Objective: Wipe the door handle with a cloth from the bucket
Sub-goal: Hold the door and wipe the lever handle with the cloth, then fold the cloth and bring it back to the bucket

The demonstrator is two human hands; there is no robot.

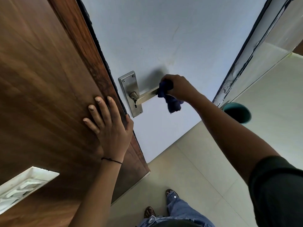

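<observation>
A steel lever door handle [146, 96] on a steel backplate [129, 89] is fixed to the pale grey door [164, 38]. My right hand [178, 87] is shut on a dark blue cloth [168, 97], wrapped round the outer end of the lever; a loose tail of cloth hangs below. The lever's tip is hidden by cloth and hand. My left hand [108, 125] lies flat, fingers spread, on the brown wooden panel [45, 79] beside the door, thumb over its edge. A teal bucket [237, 113] stands on the floor to the right.
Pale floor tiles [188, 169] stretch below the door. My feet in sandals [170, 193] and jeans show at the bottom. A dark-edged frame [242, 51] runs along the door's right side. A white object [24, 185] sits at the lower left.
</observation>
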